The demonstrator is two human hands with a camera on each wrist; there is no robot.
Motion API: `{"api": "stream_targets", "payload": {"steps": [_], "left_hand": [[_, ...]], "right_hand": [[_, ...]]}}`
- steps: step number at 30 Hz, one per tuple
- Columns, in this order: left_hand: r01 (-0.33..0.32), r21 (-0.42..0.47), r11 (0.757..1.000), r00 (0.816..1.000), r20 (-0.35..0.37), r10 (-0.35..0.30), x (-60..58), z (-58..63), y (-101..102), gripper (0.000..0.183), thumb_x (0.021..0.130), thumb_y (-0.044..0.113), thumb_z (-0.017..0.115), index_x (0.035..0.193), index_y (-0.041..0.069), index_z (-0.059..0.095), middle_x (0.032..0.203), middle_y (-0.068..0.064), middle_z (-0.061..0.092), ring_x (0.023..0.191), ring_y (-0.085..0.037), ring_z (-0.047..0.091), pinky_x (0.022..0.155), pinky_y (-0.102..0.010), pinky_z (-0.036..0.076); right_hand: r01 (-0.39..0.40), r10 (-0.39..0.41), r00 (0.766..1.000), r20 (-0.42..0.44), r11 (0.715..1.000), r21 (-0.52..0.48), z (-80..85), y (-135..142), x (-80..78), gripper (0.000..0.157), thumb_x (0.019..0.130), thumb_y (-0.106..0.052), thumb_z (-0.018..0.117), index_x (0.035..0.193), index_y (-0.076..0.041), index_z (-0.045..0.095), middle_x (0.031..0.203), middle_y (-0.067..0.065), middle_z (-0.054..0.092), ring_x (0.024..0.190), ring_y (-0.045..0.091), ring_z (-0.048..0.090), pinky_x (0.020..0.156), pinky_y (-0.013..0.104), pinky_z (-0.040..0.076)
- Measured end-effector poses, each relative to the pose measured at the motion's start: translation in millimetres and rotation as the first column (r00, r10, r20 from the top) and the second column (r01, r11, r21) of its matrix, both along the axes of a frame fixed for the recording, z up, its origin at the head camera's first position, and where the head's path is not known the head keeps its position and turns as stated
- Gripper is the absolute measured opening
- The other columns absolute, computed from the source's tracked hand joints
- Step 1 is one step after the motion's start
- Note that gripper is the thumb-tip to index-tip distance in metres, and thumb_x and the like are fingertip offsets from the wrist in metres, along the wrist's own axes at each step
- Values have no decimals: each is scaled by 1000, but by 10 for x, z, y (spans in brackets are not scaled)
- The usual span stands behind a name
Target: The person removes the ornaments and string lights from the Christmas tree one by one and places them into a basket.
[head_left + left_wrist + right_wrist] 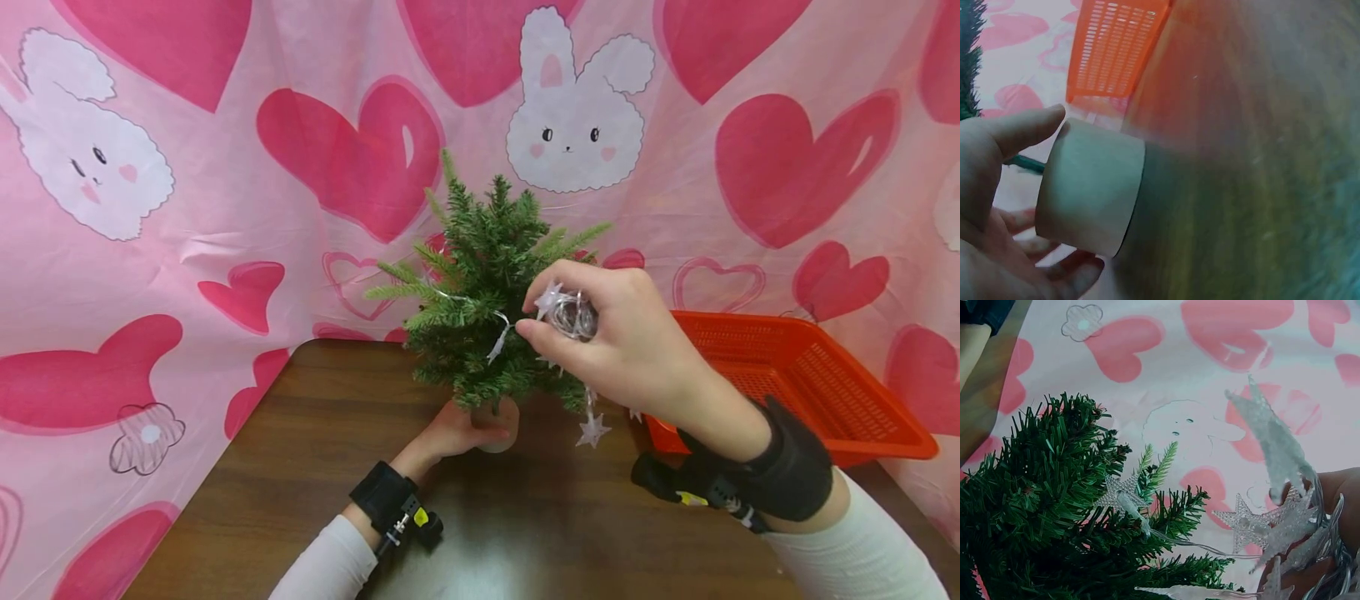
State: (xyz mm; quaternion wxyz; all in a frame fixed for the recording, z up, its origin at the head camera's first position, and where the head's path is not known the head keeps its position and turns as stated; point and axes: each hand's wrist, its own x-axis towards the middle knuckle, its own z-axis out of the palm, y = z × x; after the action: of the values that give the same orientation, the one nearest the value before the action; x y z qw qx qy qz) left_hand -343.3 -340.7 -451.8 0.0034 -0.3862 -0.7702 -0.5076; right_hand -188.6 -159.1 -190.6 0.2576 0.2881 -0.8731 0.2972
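Note:
A small artificial Christmas tree (487, 267) stands mid-table in a pale round pot (498, 425). My left hand (453, 429) grips that pot from the left; in the left wrist view the thumb lies at one rim and the fingers curl at the far side of the pot (1091, 187). In front of the tree's right side, my right hand (622, 333) holds a coiled string of star lights (573, 315). One star (592, 430) dangles below the hand. A strand runs from the fingers into the branches, where a clear star (1119, 494) lies against the needles in the right wrist view.
An orange-red plastic basket (795, 375) stands on the right of the brown wooden table (300, 467), partly behind my right forearm. A pink curtain with hearts and rabbits (360, 158) hangs close behind the tree and table.

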Motion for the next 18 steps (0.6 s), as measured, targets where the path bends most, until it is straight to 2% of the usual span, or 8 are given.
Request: {"api": "stream_targets", "payload": {"steps": [3,5,7,11,18], "left_hand": [[33,11,999,994,107,-34,2,31,-28,78,75,15,79,138,27,36,134,4,47,123,-16,44,101,-41,37],[24,-13,1000,983,180,-22,13,51,-52,73,76,17,78,136,30,38,133,6,47,123,-15,45,101,-41,36],[23,-31,999,974,224,-15,17,62,-67,73,77,18,77,137,30,37,135,6,46,124,-16,43,102,-44,35],[3,-76,997,969,248,16,22,58,-86,74,77,18,77,138,26,37,137,3,45,126,-18,42,103,-46,34],[-12,-82,997,972,232,31,18,49,-79,78,74,13,78,139,21,36,138,-1,46,124,-20,43,104,-46,33]], "right_hand": [[28,-28,1000,13,999,46,-11,2,-14,13,82,-27,72,91,-19,66,74,-9,64,58,2,55,52,23,49],[51,-54,998,29,995,83,-13,5,-17,13,82,-29,72,91,-20,67,74,-9,64,59,2,56,52,22,49],[85,-91,995,41,988,129,-13,7,-15,14,82,-30,72,91,-21,67,73,-10,64,59,3,56,51,22,48],[164,-176,984,32,957,241,-15,7,-21,16,82,-35,70,89,-20,67,67,-10,61,58,5,54,51,24,44],[264,-312,949,52,874,409,-12,-9,-28,20,81,-38,69,84,-18,66,54,-8,52,53,11,48,49,27,38]]}}
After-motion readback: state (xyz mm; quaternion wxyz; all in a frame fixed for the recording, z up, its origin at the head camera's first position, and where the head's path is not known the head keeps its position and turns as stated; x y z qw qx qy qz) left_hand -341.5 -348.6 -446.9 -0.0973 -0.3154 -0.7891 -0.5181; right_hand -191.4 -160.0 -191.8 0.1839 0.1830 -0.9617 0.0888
